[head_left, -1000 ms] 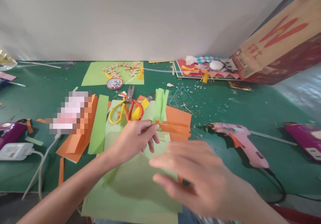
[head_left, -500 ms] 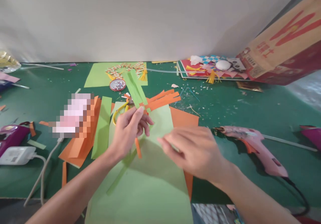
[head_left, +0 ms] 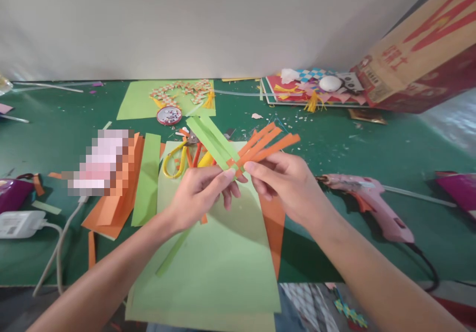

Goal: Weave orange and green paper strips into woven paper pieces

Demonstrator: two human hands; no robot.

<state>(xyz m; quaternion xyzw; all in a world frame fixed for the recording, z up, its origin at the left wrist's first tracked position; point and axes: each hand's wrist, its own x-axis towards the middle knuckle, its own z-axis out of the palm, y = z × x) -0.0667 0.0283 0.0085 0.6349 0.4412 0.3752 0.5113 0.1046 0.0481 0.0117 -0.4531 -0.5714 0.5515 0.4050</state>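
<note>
Green paper strips (head_left: 211,138) and orange paper strips (head_left: 266,143) cross in a small woven joint, held above the light green paper sheet (head_left: 219,252). My left hand (head_left: 208,188) pinches this joint from the left, thumb on top. From the right, my right hand (head_left: 282,183) grips the orange strips close to the joint, its thumb pressed on them. The green ends point up and left, the orange ends fan up and right. Behind my left hand lie yellow-handled scissors (head_left: 174,161). A loose green strip (head_left: 174,252) rests on the sheet.
A pink glue gun (head_left: 366,193) lies at right, its cord trailing forward. Folded orange paper (head_left: 107,215), a green paper piece (head_left: 148,183) and a white charger (head_left: 22,224) are at left. Behind are a round dish of beads (head_left: 169,115) and a paper bag (head_left: 420,49).
My right hand has come in from the right and closed on the orange strips. The woven strips and my left hand have shifted slightly right. The view has tilted a little.
</note>
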